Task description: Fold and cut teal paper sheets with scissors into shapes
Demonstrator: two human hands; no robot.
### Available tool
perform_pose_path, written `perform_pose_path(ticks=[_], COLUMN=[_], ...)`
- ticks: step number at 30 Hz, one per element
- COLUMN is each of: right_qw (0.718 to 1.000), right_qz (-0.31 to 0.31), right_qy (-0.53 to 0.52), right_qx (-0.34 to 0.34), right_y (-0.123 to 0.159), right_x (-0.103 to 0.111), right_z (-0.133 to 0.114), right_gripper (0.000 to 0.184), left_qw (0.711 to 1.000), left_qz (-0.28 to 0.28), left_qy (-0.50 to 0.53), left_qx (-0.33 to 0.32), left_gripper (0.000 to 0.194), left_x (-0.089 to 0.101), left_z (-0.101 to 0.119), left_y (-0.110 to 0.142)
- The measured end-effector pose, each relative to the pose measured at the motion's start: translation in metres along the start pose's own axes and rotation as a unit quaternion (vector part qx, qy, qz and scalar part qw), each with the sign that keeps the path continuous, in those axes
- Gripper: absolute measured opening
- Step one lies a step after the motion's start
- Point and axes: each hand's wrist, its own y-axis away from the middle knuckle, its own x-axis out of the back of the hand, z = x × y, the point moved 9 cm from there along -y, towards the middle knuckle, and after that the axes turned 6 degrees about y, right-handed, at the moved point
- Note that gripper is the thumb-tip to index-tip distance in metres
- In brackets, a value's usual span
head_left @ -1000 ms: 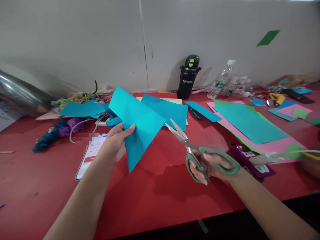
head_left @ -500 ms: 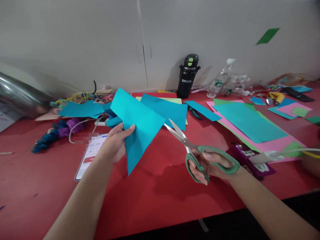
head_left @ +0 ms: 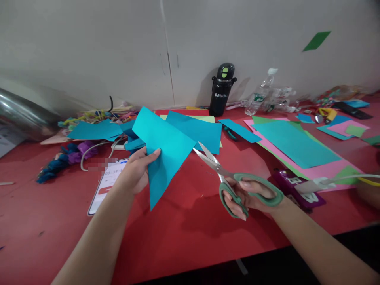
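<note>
Blue paper [head_left: 164, 144] pinched in left hand [head_left: 139, 170], thumb on top, held above red worktop [head_left: 178, 245]. Right hand [head_left: 245, 196] grips green-handled scissors [head_left: 221, 170], blades parted, tips near paper's right corner. Phone [head_left: 105, 186] just beside left hand; purple power bank [head_left: 299, 190] right of right hand; black bottle [head_left: 221, 91] beyond both.

A plain pale grey wall [head_left: 103, 47] runs across the back, split by a thin, near-vertical seam [head_left: 170, 71] with short dark scuffs beside it, and a green paper parallelogram [head_left: 317, 41] shows on its right part. Below stands a matte red tabletop [head_left: 184, 241], its front edge bordering darkness. Soft shadows fall on both surfaces.
</note>
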Motion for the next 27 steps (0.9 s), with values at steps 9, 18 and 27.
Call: perform_pose_path(ticks=[9,18,27], right_qw=[1.0,0.998,0.999], right_qz=[0.009,0.026,0.026], right_qy=[-0.026,-0.056,-0.039], right_qx=[0.005,0.018,0.02], right_y=[-0.002,-0.004,-0.005], right_x=[0.002,-0.001,-0.004], right_z=[0.001,0.001,-0.003], right_gripper=[0.04,0.044,0.041], left_qw=[1.0,0.996,0.994], left_qz=[-0.016,-0.08,-0.105], left_qy=[-0.022,-0.025,-0.023], left_qx=[0.016,0.026,0.025], left_gripper=[0.041,0.043,0.036], left_x=[0.0,-0.012,-0.014], left_z=[-0.007,-0.008,-0.009], left_y=[0.0,0.002,0.002])
